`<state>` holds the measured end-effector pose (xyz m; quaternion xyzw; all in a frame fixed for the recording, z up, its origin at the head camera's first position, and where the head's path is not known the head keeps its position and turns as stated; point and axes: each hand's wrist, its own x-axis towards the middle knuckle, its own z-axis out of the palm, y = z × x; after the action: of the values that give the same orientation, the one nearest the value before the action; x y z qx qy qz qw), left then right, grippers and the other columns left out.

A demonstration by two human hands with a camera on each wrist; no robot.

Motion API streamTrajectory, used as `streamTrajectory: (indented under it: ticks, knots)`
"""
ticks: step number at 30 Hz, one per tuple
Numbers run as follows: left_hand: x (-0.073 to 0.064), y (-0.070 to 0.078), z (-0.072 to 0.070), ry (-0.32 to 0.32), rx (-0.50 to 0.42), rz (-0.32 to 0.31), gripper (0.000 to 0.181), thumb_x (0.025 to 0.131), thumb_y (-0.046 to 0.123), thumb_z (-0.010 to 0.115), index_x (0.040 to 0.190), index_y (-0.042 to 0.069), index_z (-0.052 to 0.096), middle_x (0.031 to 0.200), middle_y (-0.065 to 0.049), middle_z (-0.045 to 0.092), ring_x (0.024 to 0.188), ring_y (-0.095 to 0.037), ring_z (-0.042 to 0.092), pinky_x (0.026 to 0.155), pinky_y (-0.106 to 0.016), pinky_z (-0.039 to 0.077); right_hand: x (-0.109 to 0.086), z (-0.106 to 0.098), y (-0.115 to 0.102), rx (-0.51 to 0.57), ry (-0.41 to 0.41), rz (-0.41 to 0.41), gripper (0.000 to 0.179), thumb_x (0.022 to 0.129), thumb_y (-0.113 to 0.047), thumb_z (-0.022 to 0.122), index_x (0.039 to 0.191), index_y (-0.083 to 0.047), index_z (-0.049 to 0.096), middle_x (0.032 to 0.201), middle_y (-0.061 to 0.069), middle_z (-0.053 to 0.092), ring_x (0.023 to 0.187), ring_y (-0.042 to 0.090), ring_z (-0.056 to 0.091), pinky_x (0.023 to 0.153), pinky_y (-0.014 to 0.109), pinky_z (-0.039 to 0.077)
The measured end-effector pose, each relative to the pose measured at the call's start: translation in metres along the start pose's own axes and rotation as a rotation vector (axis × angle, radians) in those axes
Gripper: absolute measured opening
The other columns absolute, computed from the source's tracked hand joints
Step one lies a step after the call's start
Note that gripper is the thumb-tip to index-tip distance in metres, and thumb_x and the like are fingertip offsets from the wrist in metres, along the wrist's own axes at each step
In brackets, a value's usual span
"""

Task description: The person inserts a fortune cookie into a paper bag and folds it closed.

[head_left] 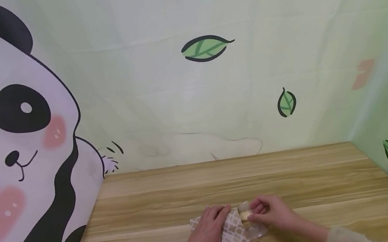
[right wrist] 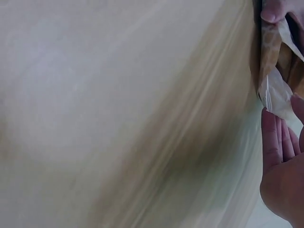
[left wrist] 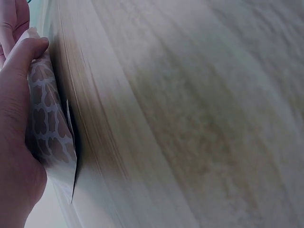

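A beige bag with a white lattice pattern (head_left: 234, 231) lies on the wooden table, its mouth to the right. My left hand (head_left: 211, 234) grips it from the left, fingers over the top and thumb along the near side. The lattice side shows beside that hand (left wrist: 12, 114) in the left wrist view. At the mouth, my right hand (head_left: 272, 213) pinches the edge of a pale yellow piece (head_left: 245, 215) inside; its kind cannot be made out. A crinkled translucent flap (right wrist: 275, 92) hangs by the right fingers (right wrist: 270, 137) in the right wrist view.
The wood-grain table (head_left: 146, 202) stretches out behind and around the hands. A cloth backdrop with a panda (head_left: 24, 107) and leaves (head_left: 206, 49) stands along its back and sides.
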<state>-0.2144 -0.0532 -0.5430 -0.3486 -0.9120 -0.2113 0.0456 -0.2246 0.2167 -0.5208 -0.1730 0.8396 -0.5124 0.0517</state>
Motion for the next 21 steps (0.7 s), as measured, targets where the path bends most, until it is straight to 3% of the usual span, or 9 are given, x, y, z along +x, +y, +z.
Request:
streamTrajectory:
  ticks: [11,21]
  knots:
    - [0.001,0.003,-0.001,-0.001,0.004,-0.007,0.113,0.071,0.060,0.089,0.162,0.011,0.043,0.147,-0.003,0.053,0.133,-0.022,0.050,0.115,-0.042,0.047,-0.003,0.012,0.002,-0.006,0.061,0.051,0.029,0.090,-0.020,0.088,0.103,-0.001,0.070,0.087,0.001,0.072,0.076,0.008,0.066,0.069,0.022,0.058]
    - [0.000,0.001,-0.001,0.000,0.020,0.003,0.114,0.070,0.060,0.089,0.162,0.011,0.043,0.146,-0.004,0.054,0.133,-0.021,0.051,0.115,-0.041,0.047,-0.010,0.010,-0.002,0.009,-0.018,0.012,0.025,0.091,-0.011,0.084,0.106,0.005,0.072,0.090,0.003,0.073,0.078,0.007,0.066,0.070,0.022,0.059]
